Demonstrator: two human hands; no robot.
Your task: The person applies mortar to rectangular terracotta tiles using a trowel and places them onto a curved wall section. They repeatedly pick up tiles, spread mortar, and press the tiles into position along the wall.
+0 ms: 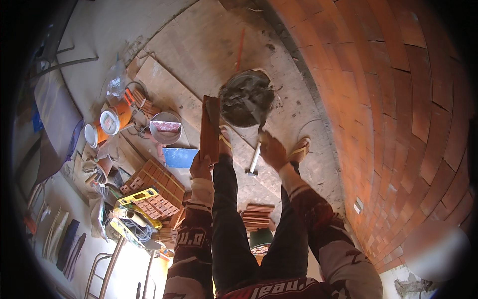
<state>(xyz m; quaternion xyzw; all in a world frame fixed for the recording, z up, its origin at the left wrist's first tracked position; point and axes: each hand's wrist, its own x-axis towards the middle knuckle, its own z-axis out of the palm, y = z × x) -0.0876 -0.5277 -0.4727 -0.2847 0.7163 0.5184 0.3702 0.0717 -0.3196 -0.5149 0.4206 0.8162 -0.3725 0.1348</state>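
My left hand (200,166) is closed around the lower end of a long, narrow terracotta tile (209,137), held upright in the picture. Grey mortar seems to coat part of the tile's upper end. Right of it, my right hand (272,151) is closed on a trowel (261,126); its handle is hidden in the fingers, and the dark blade points toward the mortar. A round heap of wet grey mortar (241,97) lies just beyond both hands. On the floor, between my feet, is a mallet-like tool with a white handle (255,158).
A terracotta-clad wall (388,99) rises along the right. Left of me stand orange buckets (116,118), a round container (166,128), a blue panel (180,157), stacked tiles (154,184) and a yellow spirit level (138,196). More tiles (257,217) lie stacked behind my feet.
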